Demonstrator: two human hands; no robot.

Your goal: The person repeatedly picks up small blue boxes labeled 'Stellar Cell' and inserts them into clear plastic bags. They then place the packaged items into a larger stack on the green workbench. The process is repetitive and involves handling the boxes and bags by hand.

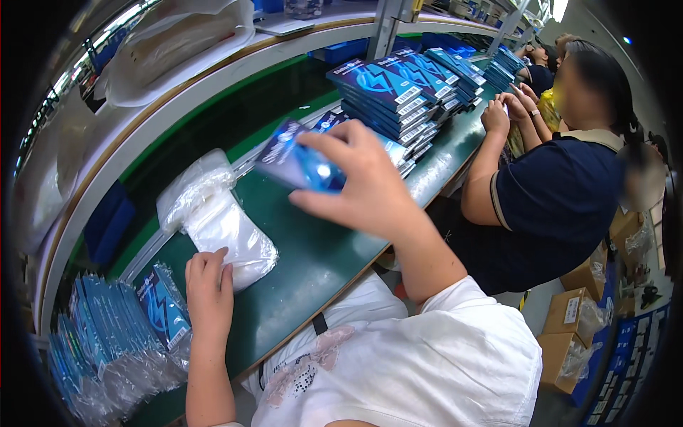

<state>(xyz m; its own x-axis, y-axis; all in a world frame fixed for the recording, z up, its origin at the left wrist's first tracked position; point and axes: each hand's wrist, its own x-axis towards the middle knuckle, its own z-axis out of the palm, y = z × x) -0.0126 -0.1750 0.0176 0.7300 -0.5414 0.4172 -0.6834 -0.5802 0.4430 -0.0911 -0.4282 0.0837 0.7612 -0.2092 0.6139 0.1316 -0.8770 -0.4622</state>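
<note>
Around us is a workroom with a long, smooth green counter (299, 281), a white-edged shelf (235, 67) running above it, and a person in a navy short-sleeved shirt (562, 188) seated farther along on our right. Our right hand (366, 178) holds a flat, dark blue printed box (281, 156) between thumb and fingers, raised over the middle of the counter; the box is blurred, but we see no film around it. Our left hand (206, 281) rests its fingertips at the near edge of a pile of clear, glossy plastic bags (231, 235), fingers loosely bent and close together; we cannot tell whether they pinch a bag. By the look of it, we are partway through. What seems done stands at lower left: a tight row of flat blue packages in crinkled clear film (114, 324), set on edge beside the left forearm. What seems left lies beyond the right hand: several tall stacks of flat, dark blue printed boxes (384, 89), apparently without film, so we judge that plenty remains. The box in our right hand belongs with neither group, being well apart from the filmed row and not yet in a bag.
</note>
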